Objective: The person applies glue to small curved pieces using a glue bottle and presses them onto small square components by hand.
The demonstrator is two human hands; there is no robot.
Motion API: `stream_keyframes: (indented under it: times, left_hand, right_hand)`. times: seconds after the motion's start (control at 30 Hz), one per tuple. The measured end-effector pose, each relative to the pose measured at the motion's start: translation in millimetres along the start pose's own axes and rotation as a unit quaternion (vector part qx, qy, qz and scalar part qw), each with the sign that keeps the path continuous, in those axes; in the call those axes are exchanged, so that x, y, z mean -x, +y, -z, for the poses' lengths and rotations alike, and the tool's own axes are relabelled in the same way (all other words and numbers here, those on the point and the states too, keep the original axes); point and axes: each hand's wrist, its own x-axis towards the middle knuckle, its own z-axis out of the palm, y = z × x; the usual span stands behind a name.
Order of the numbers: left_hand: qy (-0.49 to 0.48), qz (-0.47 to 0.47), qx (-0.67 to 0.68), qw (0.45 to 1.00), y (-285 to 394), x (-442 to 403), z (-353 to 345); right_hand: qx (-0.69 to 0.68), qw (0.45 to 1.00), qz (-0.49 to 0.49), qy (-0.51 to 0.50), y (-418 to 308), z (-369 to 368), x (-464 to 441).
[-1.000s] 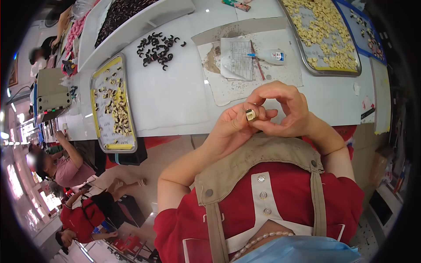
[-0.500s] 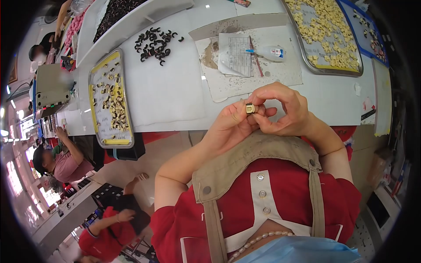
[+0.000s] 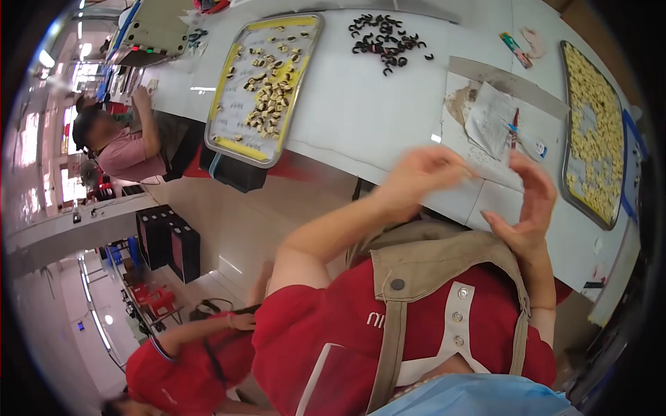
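Observation:
My left hand (image 3: pixel 430 173) is raised over the table's front edge, blurred by motion, with thumb and fingers pinched together. What it holds at the fingertips is too smeared to make out. To its right, my right hand (image 3: pixel 524 204) is apart from it, thumb and fingers spread with nothing between them. Beyond the hands lies a cardboard sheet (image 3: pixel 551 104) with a paper (image 3: pixel 489 121), a thin red stick (image 3: pixel 515 119) and a glue bottle (image 3: pixel 533 145). A metal tray (image 3: pixel 239 148) of small cream-and-dark pieces is at the left.
Black curved pieces (image 3: pixel 386 45) are heaped at the table's far side. A tray of yellow pieces (image 3: pixel 593 125) and a blue tray (image 3: pixel 630 166) are at the right. One person in pink (image 3: pixel 125 154) sits at the left; another in red (image 3: pixel 187 367) is at lower left.
My hands have come apart, and my right hand has opened. The view has swung left, so the table's contents appear farther right. The person in red appears closer.

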Motion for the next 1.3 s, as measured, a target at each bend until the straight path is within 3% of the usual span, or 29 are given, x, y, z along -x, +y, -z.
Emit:
stream_keyframes:
  times: [0.03, 0.07, 0.1, 0.13, 0.2, 0.27, 0.37, 0.4, 0.47, 0.53, 0.6, 0.7, 0.83, 0.87, 1.0, 1.1, 1.17, 1.23, 1.3]
  left_hand:
    - [0.141, -0.094, -0.161, 0.972, 11, 7, 28]
    - [0.253, -0.245, -0.355, 0.866, 27, 18, 49]
    - [0.33, -0.331, -0.421, 0.778, 32, 26, 94]
    - [0.436, -0.349, -0.484, 0.674, 41, 39, 134]
    - [0.554, -0.266, -0.549, 0.566, 65, 75, 187]
    - [0.592, -0.128, -0.682, 0.41, 73, 94, 216]
    - [0.538, -0.138, -0.784, 0.278, 80, 84, 224]
    - [0.496, -0.188, -0.782, 0.326, 84, 72, 223]
    - [0.402, -0.25, -0.705, 0.527, 85, 33, 211]
    - [0.328, -0.31, -0.696, 0.559, 84, -10, 191]
    - [0.332, -0.304, -0.716, 0.533, 82, -47, 179]
    - [0.363, -0.241, -0.681, 0.589, 69, -88, 186]
    - [0.334, -0.308, -0.657, 0.602, 59, -91, 194]
    - [0.321, -0.345, -0.69, 0.55, 59, -87, 190]
    - [0.315, -0.334, -0.686, 0.565, 55, -72, 174]
    - [0.341, -0.284, -0.431, 0.786, 53, -62, 143]
    - [0.276, -0.287, -0.321, 0.859, 42, -49, 109]
    - [0.236, -0.194, -0.177, 0.936, 16, -32, 69]
    - [0.179, -0.094, -0.015, 0.979, -11, -18, 31]
  right_hand:
    - [0.002, 0.999, 0.032, 0.018, 8, 3, -5]
    - [0.006, 0.998, 0.055, 0.038, 10, 7, -7]
    - [0.009, 0.998, 0.037, 0.044, 14, 11, -5]
    - [0.014, 0.998, 0.016, 0.051, 18, 15, -2]
    - [0.03, 0.998, -0.017, 0.058, 22, 18, 2]
    - [0.049, 0.996, -0.042, 0.059, 25, 16, 6]
    - [0.074, 0.995, -0.063, 0.037, 20, 16, 6]
    - [0.074, 0.994, -0.065, 0.04, 18, 15, 5]
    - [0.07, 0.994, -0.068, 0.044, 15, 13, 4]
    - [0.08, 0.994, -0.067, 0.041, 13, 13, 6]
    - [0.089, 0.993, -0.065, 0.037, 10, 17, 8]
    - [0.097, 0.992, -0.072, 0.042, 6, 24, 14]
    - [0.14, 0.982, -0.101, 0.07, 6, 34, 18]
    - [0.165, 0.977, -0.109, 0.074, 7, 38, 16]
    - [0.29, 0.945, -0.133, 0.074, 20, 47, -9]
    - [0.406, 0.911, -0.052, 0.054, 57, 56, -12]
    - [0.412, 0.904, -0.101, 0.041, 63, 59, -11]
    - [0.393, 0.906, -0.156, 0.026, 61, 56, -8]
    - [0.35, 0.911, -0.218, 0.008, 55, 51, -5]
